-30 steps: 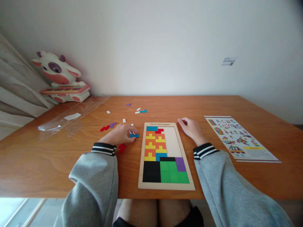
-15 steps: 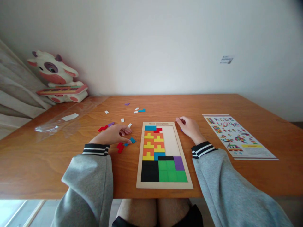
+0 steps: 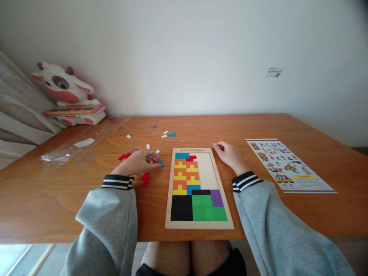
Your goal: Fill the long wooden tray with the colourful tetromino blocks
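Observation:
A blue puzzle piece (image 3: 161,164) is pinched between the thumb and fingers of my left hand (image 3: 140,161), left of the wooden puzzle board (image 3: 169,207). Most of that piece is covered by the fingers. Just below the hand lies a red zigzag piece (image 3: 145,179); another red piece (image 3: 124,156) and a purple one (image 3: 133,151) are partly behind it. My right hand (image 3: 228,154) rests curled at the board's upper right edge, with a bit of purple under it. Whether its fingers hold anything is hidden. Coloured pieces fill the board's left and lower parts, while its upper right shows bare wood.
Several white pieces (image 3: 148,146), a blue piece (image 3: 171,134) and a purple piece (image 3: 153,127) lie farther back. A printed pattern sheet (image 3: 290,165) is on the right. At the left are a clear plastic bag (image 3: 66,153) and a cow toy keyboard (image 3: 71,96).
My left hand has closed on the blue piece and lifted it off the red piece's side. My right hand has stayed in place. The view has shifted slightly.

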{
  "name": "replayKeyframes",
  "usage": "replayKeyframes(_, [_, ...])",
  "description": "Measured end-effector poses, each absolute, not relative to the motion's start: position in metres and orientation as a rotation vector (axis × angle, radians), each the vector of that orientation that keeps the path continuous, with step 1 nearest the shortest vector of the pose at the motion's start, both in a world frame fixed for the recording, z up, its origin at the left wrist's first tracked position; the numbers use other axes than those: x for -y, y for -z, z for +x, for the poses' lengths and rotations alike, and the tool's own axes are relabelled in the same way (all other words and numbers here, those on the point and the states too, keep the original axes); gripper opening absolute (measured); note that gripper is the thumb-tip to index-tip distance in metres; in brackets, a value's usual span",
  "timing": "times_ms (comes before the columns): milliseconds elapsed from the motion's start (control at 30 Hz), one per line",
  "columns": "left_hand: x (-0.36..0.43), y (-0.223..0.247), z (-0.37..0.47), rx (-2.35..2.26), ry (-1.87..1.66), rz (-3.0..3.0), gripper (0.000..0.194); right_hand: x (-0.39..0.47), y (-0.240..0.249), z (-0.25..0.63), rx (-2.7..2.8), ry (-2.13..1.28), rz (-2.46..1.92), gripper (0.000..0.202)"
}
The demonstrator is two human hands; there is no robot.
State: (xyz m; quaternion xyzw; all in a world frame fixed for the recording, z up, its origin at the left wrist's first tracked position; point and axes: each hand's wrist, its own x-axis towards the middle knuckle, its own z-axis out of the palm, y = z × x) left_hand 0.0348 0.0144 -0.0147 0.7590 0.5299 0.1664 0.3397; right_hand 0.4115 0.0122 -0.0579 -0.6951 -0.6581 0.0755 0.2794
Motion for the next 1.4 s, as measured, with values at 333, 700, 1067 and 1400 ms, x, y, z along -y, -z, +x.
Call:
replayKeyframes(333, [-0.015,0.016,0.041,-1.398,-0.337,1.955,0.047,-0.011,0.056,0.409,1.771,-0.216,-1.841,0.037])
replayKeyframes(700, [-0.009,0.01,0.053,-1.24,-0.353,1.931,0.04,-0.012,0.059,0.407,1.778,-0.301,-1.73,0.03])
replayKeyframes(1067, [-0.013,0.015,0.043,-1.317,-0.378,1.919,0.046,-0.013,0.06,0.406,1.778,-0.331,-1.686,0.028])
replayKeyframes(1400, [-0.006,0.014,0.064,-1.326,-0.631,2.067,0.038,-0.008,0.048,0.395,1.677,-0.404,-1.547,0.033])
